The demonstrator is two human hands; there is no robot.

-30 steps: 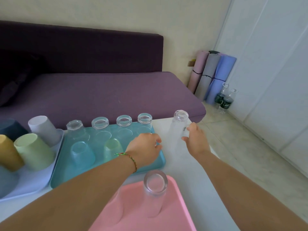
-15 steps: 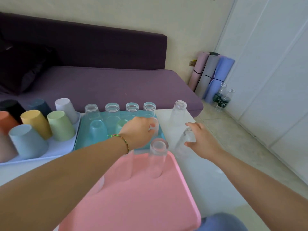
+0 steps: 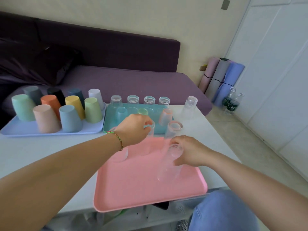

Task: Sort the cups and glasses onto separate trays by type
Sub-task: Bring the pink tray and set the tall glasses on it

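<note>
My right hand grips an upside-down tall clear glass that stands over the pink tray. My left hand is closed around another tall clear glass at the pink tray's far edge. A third tall glass stands upside down between my hands. One more tall glass stands alone on the white table. The teal tray carries several short glasses. Several coloured plastic cups sit upside down on the lilac tray.
A purple sofa runs behind the table. Rolled mats and two water bottles stand on the floor at the right. My knee in blue jeans is at the bottom right.
My right hand has carried its tall glass from the table beside the teal tray onto the pink tray. My left hand has moved its glass toward the pink tray. The camera tilted down.
</note>
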